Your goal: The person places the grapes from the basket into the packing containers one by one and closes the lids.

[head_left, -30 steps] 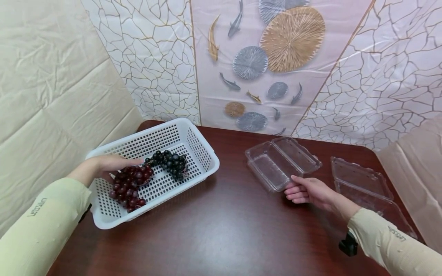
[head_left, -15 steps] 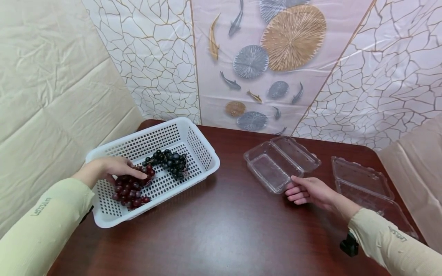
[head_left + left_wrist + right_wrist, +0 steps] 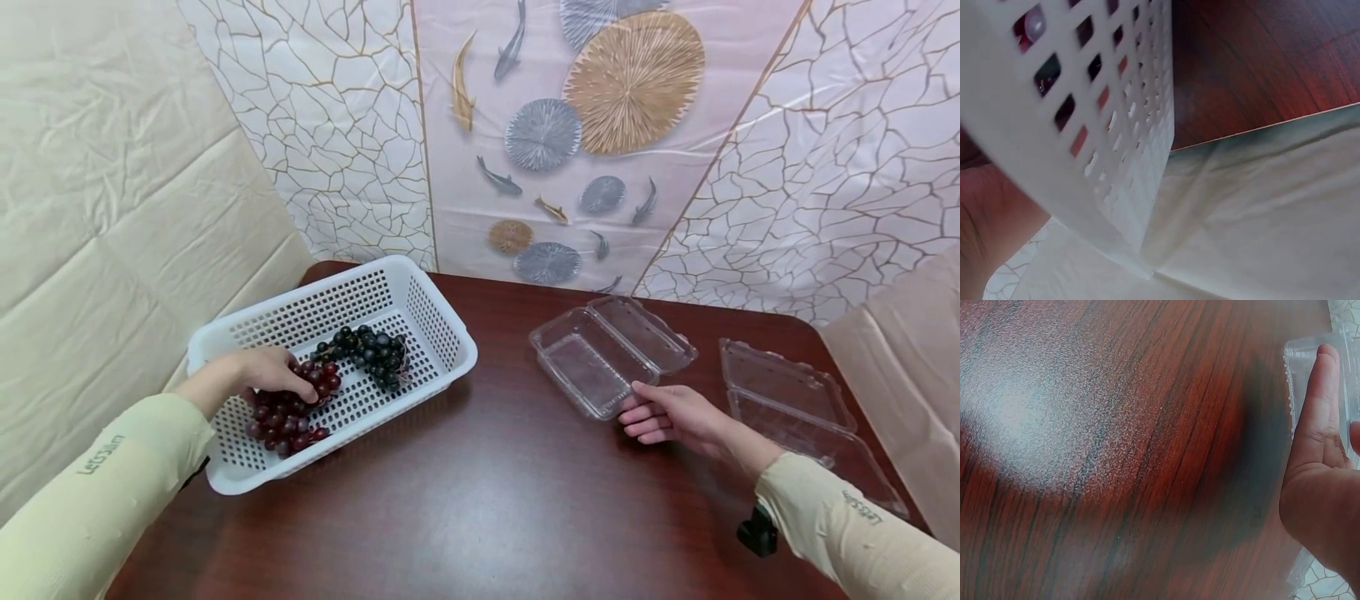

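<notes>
Inside the white perforated basket (image 3: 450, 354), my left hand (image 3: 270, 371) grips a bunch of red grapes (image 3: 288, 425), thumb over the top and the other fingers hidden behind it. A bunch of black grapes (image 3: 378, 357) lies beside it on the basket floor. In the left wrist view the basket wall (image 3: 1129, 144) covers most of the grapes. On the right, my right hand (image 3: 671, 412) holds the near corner of an open clear plastic clamshell container (image 3: 585, 358), thumb at the rim and fingers below along its side. The right wrist view shows that hand (image 3: 1319, 450) against the container's edge.
Another open clear clamshell container (image 3: 787, 387) lies at the far right, partly behind the right forearm. The dark wooden table (image 3: 480, 483) stretches between basket and containers. Patterned and beige cloth walls stand around the back and sides.
My left hand has moved down and slightly right onto the red grapes, its thumb closing over them; the bunch has shifted slightly right. The right hand stays at the container corner.
</notes>
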